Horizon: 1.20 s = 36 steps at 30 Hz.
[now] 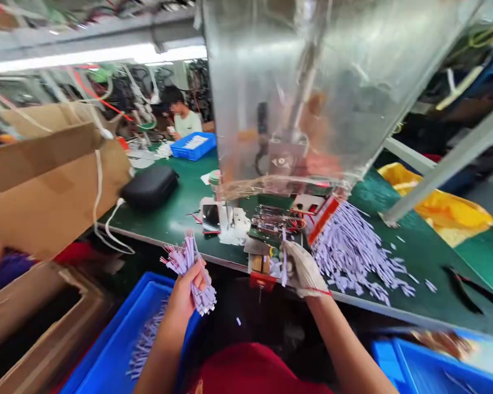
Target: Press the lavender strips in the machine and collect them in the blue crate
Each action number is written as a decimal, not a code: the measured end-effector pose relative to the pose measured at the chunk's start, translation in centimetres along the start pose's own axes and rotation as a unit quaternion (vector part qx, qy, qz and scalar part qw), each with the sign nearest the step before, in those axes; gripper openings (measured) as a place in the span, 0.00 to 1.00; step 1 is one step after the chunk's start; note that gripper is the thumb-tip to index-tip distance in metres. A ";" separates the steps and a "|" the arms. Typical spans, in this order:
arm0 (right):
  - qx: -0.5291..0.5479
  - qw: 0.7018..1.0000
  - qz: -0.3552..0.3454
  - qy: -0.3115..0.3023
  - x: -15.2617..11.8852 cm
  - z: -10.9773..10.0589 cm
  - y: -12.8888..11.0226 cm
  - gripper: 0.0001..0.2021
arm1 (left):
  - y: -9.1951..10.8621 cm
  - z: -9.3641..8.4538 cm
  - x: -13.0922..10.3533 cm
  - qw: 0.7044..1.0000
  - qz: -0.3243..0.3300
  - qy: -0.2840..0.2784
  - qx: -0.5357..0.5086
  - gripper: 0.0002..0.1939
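A thick bundle of thin white-lilac strips (205, 298) with reddish wire ends is gripped in my bare left hand (190, 284), above a blue bin. My right hand (304, 268), in a whitish glove, pinches one similar strip (284, 262) upright beside a small fixture (263, 265) at the table's front edge. Just right of the glove lies a large heap of loose strips (349, 251). Behind the fixture, a device with wires (273, 219) sits under a clear shield (328, 98).
A blue bin (107, 342) with strips is below left; another blue bin (431, 366) is lower right. Black pliers (462, 290), a phone (211, 218), a black case (150, 187) and cardboard (57, 186) surround the work area. A person (184, 120) sits behind a blue tray (194, 145).
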State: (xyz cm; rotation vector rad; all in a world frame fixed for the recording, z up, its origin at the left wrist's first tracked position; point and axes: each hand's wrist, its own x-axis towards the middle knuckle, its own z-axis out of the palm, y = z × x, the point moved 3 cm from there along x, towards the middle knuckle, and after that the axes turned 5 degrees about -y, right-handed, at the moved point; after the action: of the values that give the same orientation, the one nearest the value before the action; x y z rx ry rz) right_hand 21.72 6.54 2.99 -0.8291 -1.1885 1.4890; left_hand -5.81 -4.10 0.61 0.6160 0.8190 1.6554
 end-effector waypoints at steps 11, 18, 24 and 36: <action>-0.023 0.994 0.095 0.045 3.4 2.3 4.8 0.18 | -1.8 1.4 2.2 0.992 -0.047 -0.017 0.115 0.19; -0.016 0.989 0.122 0.082 4.3 2.1 5.3 0.16 | -2.6 -0.2 2.0 0.987 -0.064 0.023 0.148 0.19; -0.005 0.988 0.131 0.080 4.6 1.8 5.8 0.16 | -2.8 0.0 2.0 0.985 -0.069 0.003 0.159 0.16; -0.086 0.987 0.091 0.103 3.6 2.0 3.5 0.19 | -1.5 1.9 2.7 0.943 -0.029 -0.048 0.327 0.12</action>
State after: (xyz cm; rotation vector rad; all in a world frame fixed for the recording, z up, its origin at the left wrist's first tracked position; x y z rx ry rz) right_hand 17.97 9.49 0.41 -1.2071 -1.1189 1.4194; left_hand -4.10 -0.98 0.57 1.1063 1.3129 1.2695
